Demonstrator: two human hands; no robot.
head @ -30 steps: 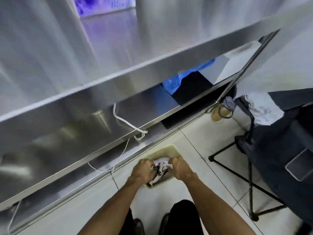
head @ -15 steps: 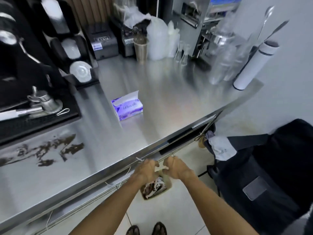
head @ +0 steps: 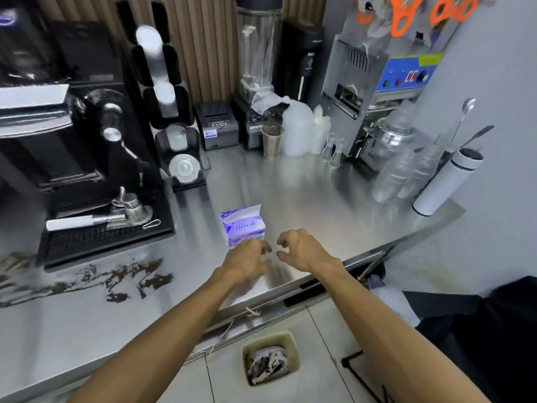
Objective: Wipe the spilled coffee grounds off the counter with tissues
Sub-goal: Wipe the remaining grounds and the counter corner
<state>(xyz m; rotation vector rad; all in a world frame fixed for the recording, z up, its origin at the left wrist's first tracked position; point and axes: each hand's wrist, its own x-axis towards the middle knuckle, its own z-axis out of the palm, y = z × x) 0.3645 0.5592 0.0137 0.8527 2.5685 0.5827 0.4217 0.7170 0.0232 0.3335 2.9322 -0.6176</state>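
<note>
Smearing across the counter's (head: 305,181) left front, coffee grounds (head: 116,279) lie in dark streaks and clumps just ahead of the black drip tray (head: 107,234), well left of both hands. Tissue box (head: 243,226), purple, sits mid-counter with a sheet poking up from the top. Left hand (head: 247,258) hovers just in front of the box, fingers curled loose, half open, holding nothing. Right hand (head: 302,251) beside it, same loose curl, also empty. Step in hand looks like fetching fresh tissue.

Doing it well, my read: pin the box with one hand, pull with the other, or the light box will likely lift. Take several sheets and wad them flat. Grounds look wet and smeared, so sweep from the far left inward in one direction, gathering rather than scrubbing, and keep away from the tray edge where bits could lodge. Fold the dirty side in before carrying.

Surface is brushed steel, reflective, smooth, should wipe clean easily. Bin (head: 270,357) on the tiled floor below the counter edge already holds soiled tissue. Espresso machine (head: 58,126) at left, cup dispenser (head: 162,91), blender, sealing machine (head: 377,82), white flask (head: 447,181) along the back and right. Frame edges blurred.
</note>
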